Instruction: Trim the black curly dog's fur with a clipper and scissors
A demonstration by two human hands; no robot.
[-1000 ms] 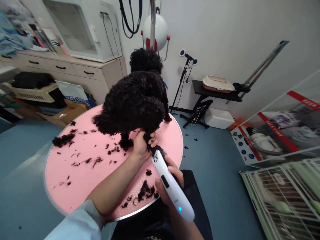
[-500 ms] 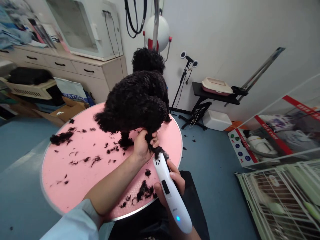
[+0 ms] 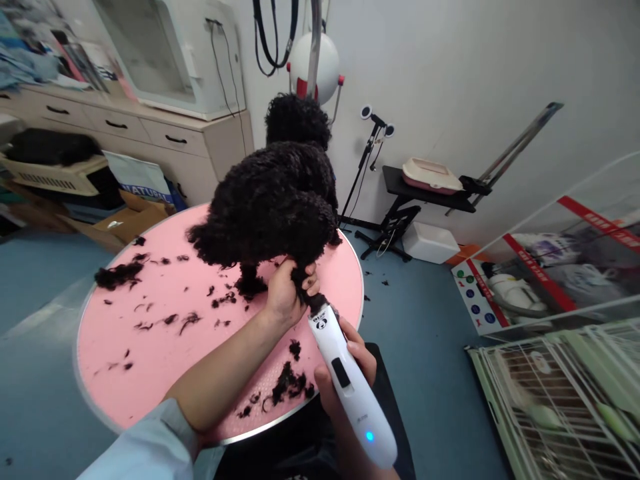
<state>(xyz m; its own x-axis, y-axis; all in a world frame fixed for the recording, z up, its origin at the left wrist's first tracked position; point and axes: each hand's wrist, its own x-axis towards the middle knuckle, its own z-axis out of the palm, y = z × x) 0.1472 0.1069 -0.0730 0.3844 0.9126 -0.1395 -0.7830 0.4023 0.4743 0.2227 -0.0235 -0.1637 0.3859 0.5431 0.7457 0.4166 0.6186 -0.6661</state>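
Pink covers the round table (image 3: 107,360), where the curly black dog (image 3: 273,203) stands with its rump toward the person and its head (image 3: 299,123) at the far side. The left hand (image 3: 285,293) is wrapped around 1 hind leg (image 3: 299,275), its fingers curled over the fur, and the foot (image 3: 316,303) sticks out toward the near right edge of the table. The right hand (image 3: 353,363) is closed on a white clipper (image 3: 353,393), thumb along 1 side and fingers along the other. The clipper's front end meets the fur of the foot; the blade itself cannot be made out. A blue light (image 3: 370,437) glows near its back end. Loose black tufts (image 3: 287,385) lie scattered over the table, left of both hands. Beyond the dog's head rises a metal pole (image 3: 314,53), and farther right is a stand (image 3: 371,137) with 2 round lamps.
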